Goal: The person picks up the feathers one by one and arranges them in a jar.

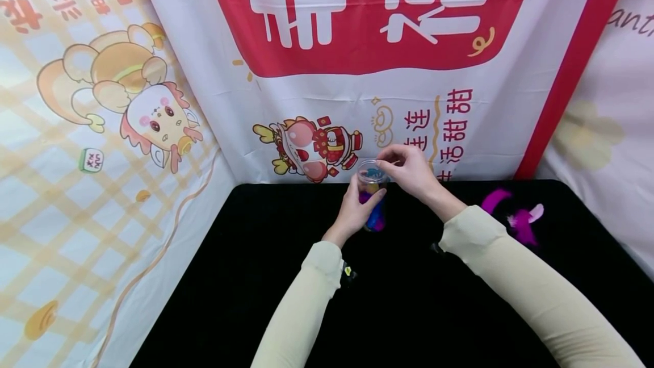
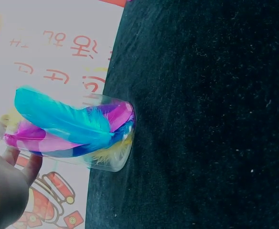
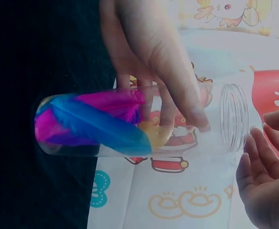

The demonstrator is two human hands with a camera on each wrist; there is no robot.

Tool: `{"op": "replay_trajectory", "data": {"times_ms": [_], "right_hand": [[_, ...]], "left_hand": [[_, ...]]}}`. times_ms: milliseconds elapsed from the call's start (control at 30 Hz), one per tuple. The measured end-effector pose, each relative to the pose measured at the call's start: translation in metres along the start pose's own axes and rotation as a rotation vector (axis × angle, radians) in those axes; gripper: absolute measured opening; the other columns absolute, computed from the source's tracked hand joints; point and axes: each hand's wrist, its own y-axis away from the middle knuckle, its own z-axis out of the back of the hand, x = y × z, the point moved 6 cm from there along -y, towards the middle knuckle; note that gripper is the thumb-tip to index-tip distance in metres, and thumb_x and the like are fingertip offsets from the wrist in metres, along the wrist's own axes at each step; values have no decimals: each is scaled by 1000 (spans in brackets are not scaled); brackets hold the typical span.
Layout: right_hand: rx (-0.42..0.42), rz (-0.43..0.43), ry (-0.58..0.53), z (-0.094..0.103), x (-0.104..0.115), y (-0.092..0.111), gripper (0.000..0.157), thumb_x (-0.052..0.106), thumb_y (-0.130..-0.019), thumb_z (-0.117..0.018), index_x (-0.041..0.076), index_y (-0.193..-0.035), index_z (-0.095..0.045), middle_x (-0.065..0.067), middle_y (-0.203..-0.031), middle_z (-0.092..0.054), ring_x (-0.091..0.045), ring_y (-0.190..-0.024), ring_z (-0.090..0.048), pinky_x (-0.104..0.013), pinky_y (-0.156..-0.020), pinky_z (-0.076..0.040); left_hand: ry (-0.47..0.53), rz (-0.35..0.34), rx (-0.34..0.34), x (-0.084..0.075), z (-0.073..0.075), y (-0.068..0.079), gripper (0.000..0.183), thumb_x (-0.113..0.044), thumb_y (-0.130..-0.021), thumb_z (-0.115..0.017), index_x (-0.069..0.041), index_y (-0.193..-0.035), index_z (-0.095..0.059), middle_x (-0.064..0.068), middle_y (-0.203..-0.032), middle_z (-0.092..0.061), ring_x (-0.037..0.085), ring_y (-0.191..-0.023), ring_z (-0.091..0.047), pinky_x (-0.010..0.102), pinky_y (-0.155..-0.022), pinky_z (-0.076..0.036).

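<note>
My left hand [image 1: 355, 209] grips a clear, ribbed-neck jar [image 3: 232, 117] that stands upright near the back of the black table. Fingers and thumb wrap its side in the right wrist view. Inside it lie feathers [image 3: 99, 124] in blue, magenta, purple and yellow, and a turquoise feather [image 2: 63, 119] shows broadside through the wall in the left wrist view. At the jar's mouth is my right hand [image 3: 268, 176], its fingers loosely bent with the tips right at the rim. Nothing shows between those fingers.
Loose magenta and pale pink feathers [image 1: 523, 226] lie at the right of the black table [image 1: 398, 311]. Close behind the jar hangs a white and red printed cloth [image 1: 306, 95]. More printed cloth [image 1: 194, 231] borders the left side.
</note>
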Motion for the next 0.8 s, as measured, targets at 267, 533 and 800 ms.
{"op": "replay_trajectory", "data": {"times_ms": [267,533,800], "right_hand": [[-1,30,-13,5,-3,6,12,14,-94,-74,3,-101,-75,-11,-98,-74,-25,-83,-68,-26,-71,-54],[24,25,-8,11,-6,11,14,14,-95,-73,3,-104,-75,-12,-100,-74,-26,-85,-66,-26,-71,-53],[50,38,13,18,-10,17,14,12,-95,-73,2,-106,-74,-13,-100,-73,-26,-85,-65,-28,-71,-53]], "left_hand": [[4,0,-4,2,0,0,65,-42,-96,-72,-22,-147,-37,6,-128,-65,35,-128,-57,46,-113,-38],[-8,-15,-5,0,0,1,65,-40,-97,-72,-20,-147,-36,18,-135,-63,30,-127,-58,44,-112,-38],[-23,-13,-7,0,0,-1,65,-41,-97,-72,-21,-147,-36,12,-133,-64,23,-125,-58,42,-113,-39]]}}
